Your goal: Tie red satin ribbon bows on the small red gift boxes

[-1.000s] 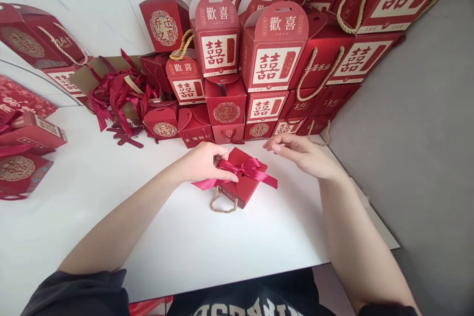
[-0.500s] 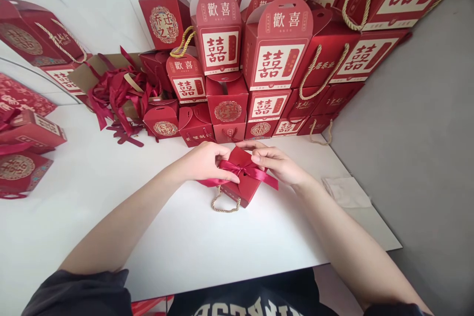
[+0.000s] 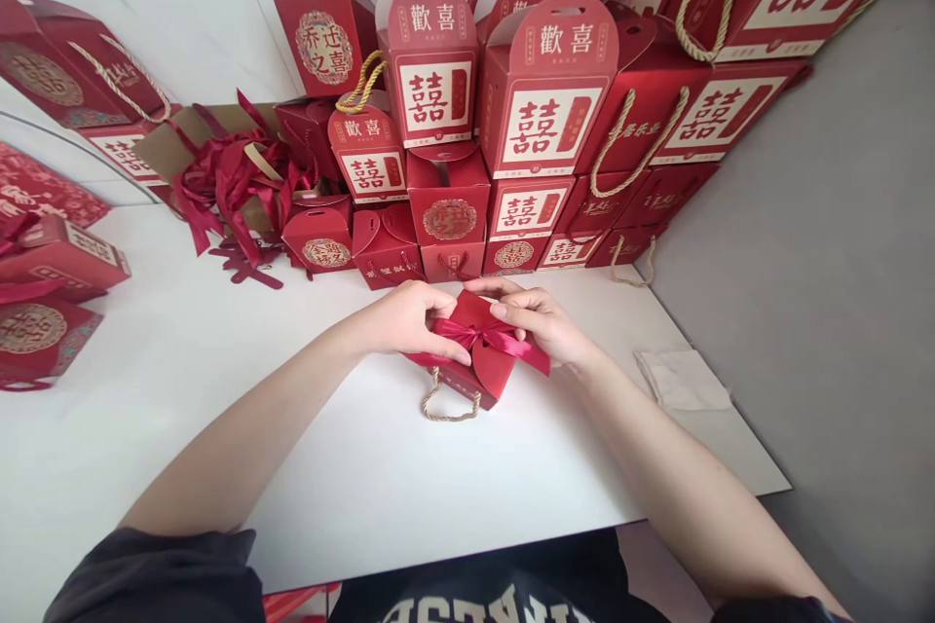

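Head-worn view, facing down and forward, seemingly close above table (image 3: 219, 428)

L hand (image 3: 405, 316) and R hand (image 3: 544, 326) are gripping a small red box (image 3: 488, 368) w/ a red ribbon bow (image 3: 483, 337) on top, one hand each side, fingers pinching at the bow. Box is sitting on the white table (image 3: 365, 477); its gold rope handle (image 3: 447, 406) is lying in front. Stacked red gift boxes (image 3: 541, 107) are standing behind, near. Loose ribbon pile (image 3: 234, 180) is lying far left. White cloth (image 3: 683, 380) is lying at the table's R edge.
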Demonstrator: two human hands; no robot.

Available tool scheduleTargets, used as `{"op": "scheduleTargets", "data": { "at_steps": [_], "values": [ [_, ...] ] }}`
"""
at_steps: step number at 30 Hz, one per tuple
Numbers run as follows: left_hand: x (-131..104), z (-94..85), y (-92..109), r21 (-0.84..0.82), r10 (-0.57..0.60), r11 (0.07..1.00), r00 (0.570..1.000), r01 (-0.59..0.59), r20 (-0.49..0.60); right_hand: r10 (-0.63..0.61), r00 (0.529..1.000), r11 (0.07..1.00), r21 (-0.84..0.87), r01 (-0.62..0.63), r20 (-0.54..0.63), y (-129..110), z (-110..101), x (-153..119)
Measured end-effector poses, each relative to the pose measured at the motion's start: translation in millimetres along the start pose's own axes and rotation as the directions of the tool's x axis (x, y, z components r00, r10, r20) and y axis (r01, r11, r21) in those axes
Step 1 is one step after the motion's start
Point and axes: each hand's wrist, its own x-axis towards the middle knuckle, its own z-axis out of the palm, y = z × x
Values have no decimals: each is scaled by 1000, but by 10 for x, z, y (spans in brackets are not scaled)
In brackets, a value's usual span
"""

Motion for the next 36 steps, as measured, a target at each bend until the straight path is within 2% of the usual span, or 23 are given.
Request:
{"op": "scheduleTargets", "data": {
  "at_steps": [11,17,22,24,26,29,30,32,36],
  "values": [
    [33,0,-98,-170,60,984,998,-54,35,23,1000,992,122,-20,-19,41,-6,-10],
    [89,56,-238,-444,132,892,989,-89,67,34,999,994,106,-31,-25,59,-18,-9],
    [125,71,-291,-503,167,856,985,-123,43,41,999,988,152,-37,-22,93,-16,-2],
    [114,71,-251,-477,133,873,990,-99,38,13,1000,991,136,-10,-18,78,-14,-1],
    [84,86,-164,-392,61,918,998,-62,-15,-20,1000,998,53,21,-5,37,-19,-4],
    [17,150,21,-93,-53,995,975,34,-218,-61,998,992,-116,58,-20,-43,-33,-14],
    [-3,176,81,18,-69,997,955,78,-289,-72,997,986,-157,65,-37,-64,-38,-17],
    [-29,217,177,172,-79,974,928,150,-364,-89,994,976,-203,74,-68,-87,-41,-21],
    [-33,211,244,270,-101,943,940,195,-326,-99,993,976,-200,86,-60,-69,-30,-10]
  ]
}}
